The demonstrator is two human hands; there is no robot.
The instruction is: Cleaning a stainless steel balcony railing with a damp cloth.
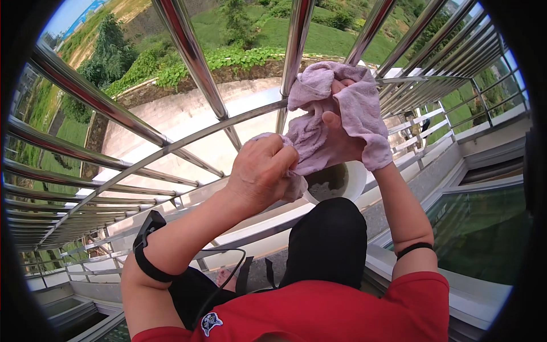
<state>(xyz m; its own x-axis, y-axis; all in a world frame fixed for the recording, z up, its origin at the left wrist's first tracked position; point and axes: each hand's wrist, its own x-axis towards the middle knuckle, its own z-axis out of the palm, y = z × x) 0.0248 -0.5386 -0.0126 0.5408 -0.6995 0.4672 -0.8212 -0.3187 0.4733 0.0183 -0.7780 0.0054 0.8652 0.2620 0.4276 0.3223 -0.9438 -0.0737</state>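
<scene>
A damp-looking pale purple cloth is bunched and draped between my two hands, against the metal bars. My left hand is closed in a fist on the cloth's lower left part, and a bit of cloth hangs below the fist. My right hand is wrapped in the upper part, with its thumb and some fingertips showing between folds. Just below the cloth, a white bucket holds murky grey-brown water, partly hidden by the cloth and my knee.
Shiny metal railing bars with a flat crossbar curve around the front and left. White-framed windows are at the right. My black-clad knee is near the bucket. A black cable hangs by my left arm.
</scene>
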